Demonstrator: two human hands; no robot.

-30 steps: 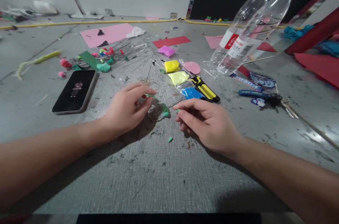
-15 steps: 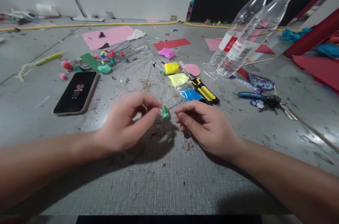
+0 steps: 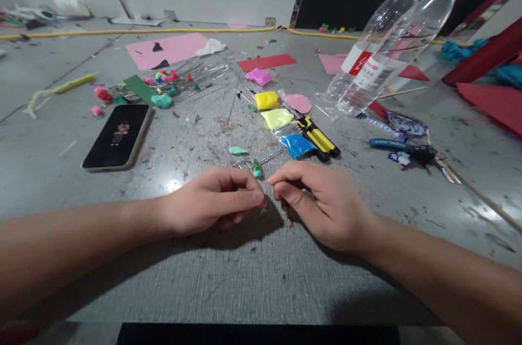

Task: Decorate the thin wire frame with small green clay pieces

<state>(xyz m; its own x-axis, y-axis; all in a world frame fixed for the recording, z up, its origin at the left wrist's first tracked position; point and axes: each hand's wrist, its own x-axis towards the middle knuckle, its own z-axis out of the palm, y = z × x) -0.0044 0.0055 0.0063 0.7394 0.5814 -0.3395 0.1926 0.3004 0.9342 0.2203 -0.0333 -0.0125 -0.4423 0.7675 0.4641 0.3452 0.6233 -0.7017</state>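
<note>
My left hand point(image 3: 216, 196) is closed, its thumb pressed to the fingers; anything in that pinch is too small to make out. Almost meeting it is my right hand point(image 3: 322, 203), thumb and forefinger drawn together, contents hidden. Just beyond the fingertips lie thin wire pieces point(image 3: 269, 158) with a green clay lump point(image 3: 256, 167) on them. A flat mint-green clay leaf point(image 3: 237, 150) rests a little farther off. Under the left fingertips a small green clay scrap point(image 3: 263, 211) sits on the grey table point(image 3: 244, 279).
Clay packets in blue point(image 3: 297, 145), pale yellow point(image 3: 277, 118), yellow point(image 3: 267, 100) and purple point(image 3: 259, 76) lie ahead beside yellow-black pliers point(image 3: 320, 138). A phone point(image 3: 118, 135) is at left. Two plastic bottles point(image 3: 379, 62) and keys point(image 3: 446, 171) are at right.
My left hand has moved nearer and to the right, its fingertips closing in on my right hand. The mint-green leaf now shows beyond it. The right hand has barely shifted.
</note>
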